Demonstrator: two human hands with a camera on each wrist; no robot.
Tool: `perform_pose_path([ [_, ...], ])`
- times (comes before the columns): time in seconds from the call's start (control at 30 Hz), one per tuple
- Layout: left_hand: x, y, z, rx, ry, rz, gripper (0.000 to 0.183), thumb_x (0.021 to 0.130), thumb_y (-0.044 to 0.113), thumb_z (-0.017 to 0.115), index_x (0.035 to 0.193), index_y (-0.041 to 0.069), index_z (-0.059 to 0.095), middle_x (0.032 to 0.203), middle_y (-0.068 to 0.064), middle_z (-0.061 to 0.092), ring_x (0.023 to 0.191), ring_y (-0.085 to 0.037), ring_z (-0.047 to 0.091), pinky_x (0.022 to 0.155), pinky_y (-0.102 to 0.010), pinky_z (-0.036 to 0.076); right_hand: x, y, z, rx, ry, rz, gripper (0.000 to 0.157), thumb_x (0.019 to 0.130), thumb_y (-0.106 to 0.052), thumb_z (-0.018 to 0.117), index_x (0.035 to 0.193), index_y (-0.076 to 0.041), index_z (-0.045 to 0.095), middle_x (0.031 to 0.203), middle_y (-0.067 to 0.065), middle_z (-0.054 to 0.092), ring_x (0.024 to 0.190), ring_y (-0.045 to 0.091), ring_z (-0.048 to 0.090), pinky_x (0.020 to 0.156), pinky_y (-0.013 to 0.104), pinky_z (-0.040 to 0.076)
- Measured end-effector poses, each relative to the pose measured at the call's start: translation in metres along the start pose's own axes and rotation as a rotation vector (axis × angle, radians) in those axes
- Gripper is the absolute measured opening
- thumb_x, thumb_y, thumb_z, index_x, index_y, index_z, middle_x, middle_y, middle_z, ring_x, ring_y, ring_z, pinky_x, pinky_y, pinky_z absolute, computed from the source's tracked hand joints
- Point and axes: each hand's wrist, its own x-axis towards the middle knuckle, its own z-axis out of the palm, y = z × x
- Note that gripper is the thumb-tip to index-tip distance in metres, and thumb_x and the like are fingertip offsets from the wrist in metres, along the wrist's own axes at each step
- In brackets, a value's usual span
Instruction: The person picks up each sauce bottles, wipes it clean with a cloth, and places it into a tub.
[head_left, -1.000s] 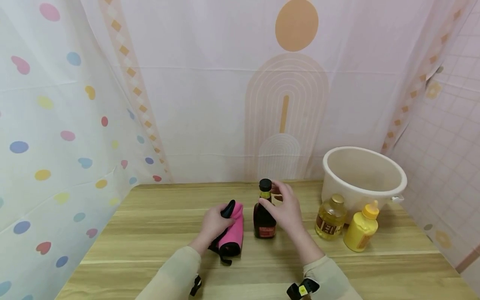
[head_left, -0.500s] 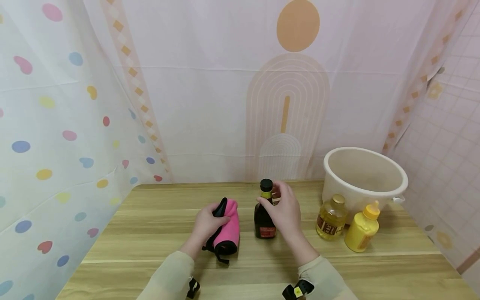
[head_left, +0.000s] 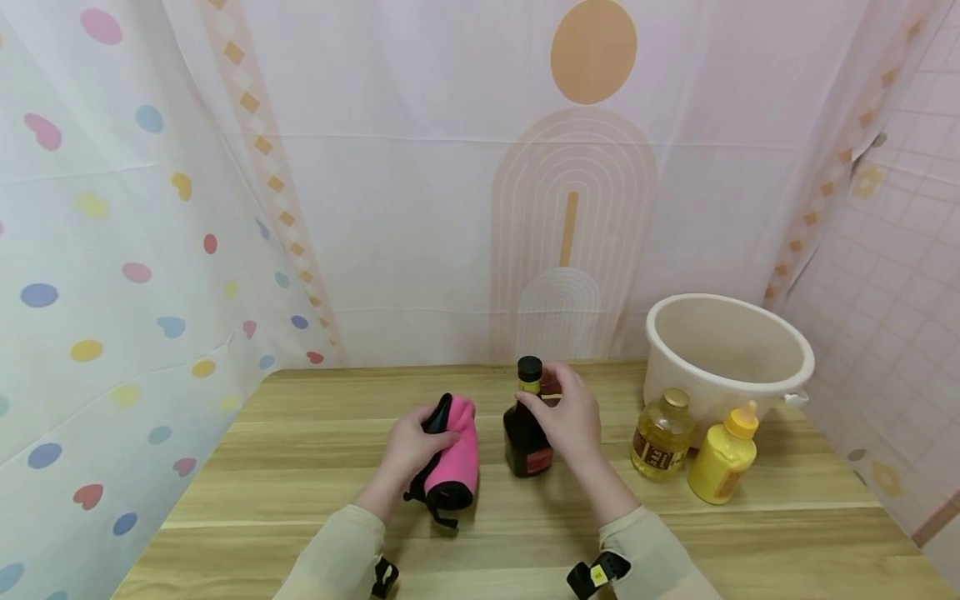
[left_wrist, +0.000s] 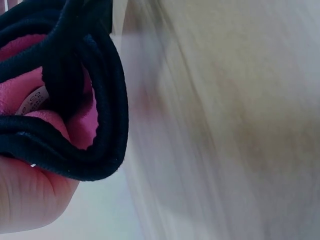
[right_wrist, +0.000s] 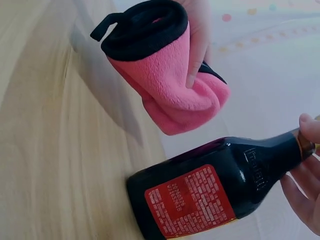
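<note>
My left hand (head_left: 411, 446) grips a rolled pink cloth with black edging (head_left: 459, 454), thumb across its front. In the left wrist view the cloth's rolled end (left_wrist: 107, 110) shows several layers, with a small white tag (left_wrist: 33, 100) inside. To its right stands a dark glass sauce bottle (head_left: 523, 437) with a black cap, upright on the table. My right hand (head_left: 573, 417) pinches its neck between thumb and fingers. A red label (right_wrist: 190, 200) with fine print faces the right wrist camera. Between the cloth and the bottle is a small gap.
A bottle of yellow oil (head_left: 663, 435) and a yellow squeeze bottle (head_left: 722, 460) stand at the right, in front of a white bucket (head_left: 678, 367) with a side handle. The wooden table (head_left: 300, 458) ends at a patterned curtain (head_left: 405, 208) behind.
My left hand and the cloth have shifted a little to the left, away from the bottle. The bottle has turned slightly in my right hand, its label now facing more to the right.
</note>
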Motion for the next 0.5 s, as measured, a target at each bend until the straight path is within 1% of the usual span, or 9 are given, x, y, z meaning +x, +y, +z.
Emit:
perform_pose_path([
  [0.2,-0.001,0.002,-0.004,-0.038,0.000,-0.004,0.040,0.082,0.011,0.079,0.119,0.003,0.067,0.114,-0.014,0.066,0.100,-0.027,0.061,0.083,-0.041,0.052,0.004,-0.002,-0.006,0.065,-0.088,0.050,0.031,0.082,-0.016,0.083,0.109,-0.010,0.069,0.098,0.006,0.069,0.093,0.021,0.066,0.077,0.035,0.056],
  [0.3,0.000,0.004,-0.005,-0.064,-0.008,0.002,0.038,0.082,0.010,0.079,0.118,0.003,0.067,0.114,-0.014,0.066,0.100,-0.026,0.061,0.083,-0.041,0.052,0.007,-0.002,-0.008,0.090,-0.124,0.069,0.034,0.083,-0.012,0.081,0.114,-0.009,0.068,0.099,0.008,0.069,0.095,0.023,0.065,0.080,0.037,0.056],
  [0.5,0.000,0.008,-0.008,-0.101,-0.021,0.003,0.042,0.082,0.011,0.079,0.122,0.003,0.066,0.112,-0.014,0.066,0.095,-0.025,0.062,0.079,-0.039,0.053,0.012,0.000,-0.012,0.126,-0.204,0.070,0.040,0.086,-0.005,0.076,0.125,-0.004,0.065,0.103,0.014,0.069,0.102,0.032,0.065,0.085,0.045,0.054],
])
